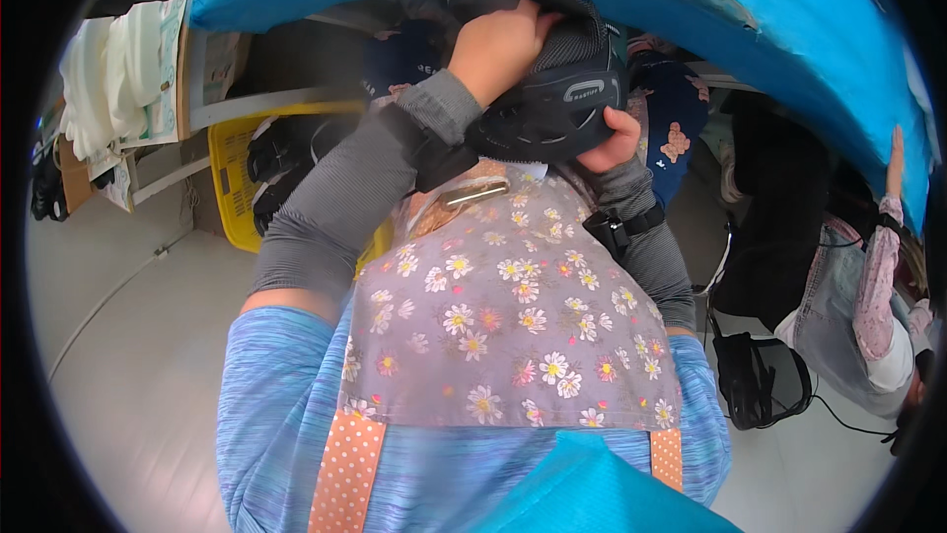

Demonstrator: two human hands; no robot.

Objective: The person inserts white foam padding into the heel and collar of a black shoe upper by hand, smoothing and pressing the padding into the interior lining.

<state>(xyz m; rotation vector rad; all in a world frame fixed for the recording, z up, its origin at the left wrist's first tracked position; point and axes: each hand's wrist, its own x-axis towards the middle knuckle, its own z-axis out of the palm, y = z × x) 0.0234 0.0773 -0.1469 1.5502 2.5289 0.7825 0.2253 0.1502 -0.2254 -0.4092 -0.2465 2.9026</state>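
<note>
Fingers curled, gripping black piece

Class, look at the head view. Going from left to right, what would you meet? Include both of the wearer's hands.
White bundle → yellow crate → wearer's left hand → wearer's right hand → black item on the floor → co-worker's pink sleeve.

head view, left fisheye | from: worn on my head | faces: down over my apron to my left hand and right hand | range: close
</note>
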